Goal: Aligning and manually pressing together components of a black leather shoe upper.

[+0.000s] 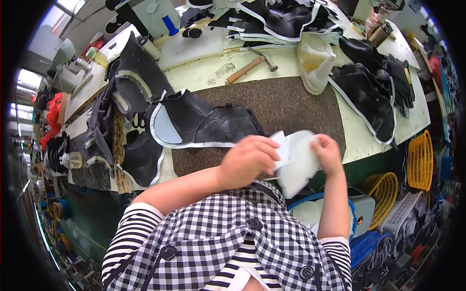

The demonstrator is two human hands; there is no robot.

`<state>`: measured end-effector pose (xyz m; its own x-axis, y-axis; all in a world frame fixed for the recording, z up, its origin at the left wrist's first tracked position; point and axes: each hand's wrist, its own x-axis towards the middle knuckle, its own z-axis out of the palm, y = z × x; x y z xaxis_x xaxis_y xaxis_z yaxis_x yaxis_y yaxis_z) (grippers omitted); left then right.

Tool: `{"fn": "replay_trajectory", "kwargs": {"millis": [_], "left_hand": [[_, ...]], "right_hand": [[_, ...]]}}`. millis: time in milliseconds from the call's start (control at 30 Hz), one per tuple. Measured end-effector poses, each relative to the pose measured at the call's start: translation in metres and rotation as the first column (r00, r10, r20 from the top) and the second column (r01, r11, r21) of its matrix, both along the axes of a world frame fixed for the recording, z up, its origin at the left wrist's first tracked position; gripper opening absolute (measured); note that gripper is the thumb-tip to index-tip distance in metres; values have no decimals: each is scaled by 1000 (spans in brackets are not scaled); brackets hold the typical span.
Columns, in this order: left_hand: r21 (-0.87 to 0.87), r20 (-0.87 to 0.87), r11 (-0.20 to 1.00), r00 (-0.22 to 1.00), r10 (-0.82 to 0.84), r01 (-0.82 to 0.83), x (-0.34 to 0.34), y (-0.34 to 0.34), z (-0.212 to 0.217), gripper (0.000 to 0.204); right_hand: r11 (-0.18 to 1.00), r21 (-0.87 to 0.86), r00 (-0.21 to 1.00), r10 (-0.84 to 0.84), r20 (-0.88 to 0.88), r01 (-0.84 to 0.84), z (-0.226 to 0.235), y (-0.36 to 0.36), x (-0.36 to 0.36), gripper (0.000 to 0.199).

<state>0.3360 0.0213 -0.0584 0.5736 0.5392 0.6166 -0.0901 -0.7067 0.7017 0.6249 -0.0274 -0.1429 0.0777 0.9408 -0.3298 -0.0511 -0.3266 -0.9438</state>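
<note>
The checked apron (208, 237) lies nearest, below both hands' fingers. Left of the left fingers, a black panel (223, 123) lies spread flat, partly on the brown mat (296, 104), seemingly to keep it within reach. The left hand (250, 160) has its fingers bent and nearly closed on a small white card (281, 148); its thumb is hidden. Between the two hands hangs a larger white sheet (298, 160), blurred, apparently held up off the mat so its edge stays free. The right hand (328, 154) pinches that sheet's upper right corner, thumb against finger. The left forearm crosses in front of the body, palm down; the right rises steeply, wrist bent inward.
</note>
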Motion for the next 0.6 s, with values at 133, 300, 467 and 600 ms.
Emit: {"fn": "replay_trajectory", "kwargs": {"millis": [133, 300, 467, 600], "left_hand": [[-436, 198, 878, 931, 307, -197, -35, 10, -1, 10], [-825, 320, 557, 891, 323, 94, -49, -3, -35, 12], [-851, 232, 506, 966, 118, 142, -26, -13, -50, 9], [-992, -72, 52, 835, 546, -119, -40, -35, -49, 29]], "right_hand": [[950, -11, 947, -312, 83, 314, -54, 6, 94, 38], [965, 253, -79, -258, 963, -68, -10, 29, 42, 59], [751, -128, 755, 611, -237, -648, 29, 33, -93, 54], [922, -80, 908, 353, -226, -379, -18, 38, -103, 38]]}}
